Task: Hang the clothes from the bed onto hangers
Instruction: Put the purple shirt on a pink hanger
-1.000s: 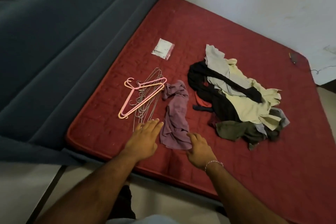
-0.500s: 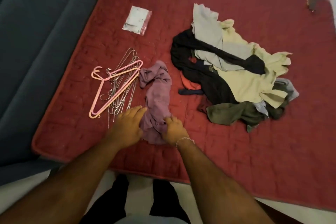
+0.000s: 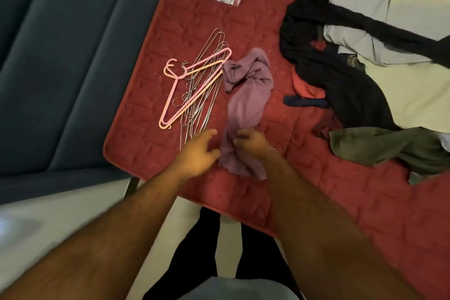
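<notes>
A red quilted mattress [image 3: 341,202] fills the scene. Left of the mattress runs a dark blue padded frame [image 3: 73,68]; below it, pale floor [image 3: 73,207].

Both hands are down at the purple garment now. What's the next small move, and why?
Probably lift the purple garment clear. The right hand already grips its near end; the left hand lies open beside it, so it could take a hanger from the pile.

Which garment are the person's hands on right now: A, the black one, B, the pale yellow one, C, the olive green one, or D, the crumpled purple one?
D: the right hand grips the near end of the crumpled purple garment, and the left hand rests against its edge.
</notes>
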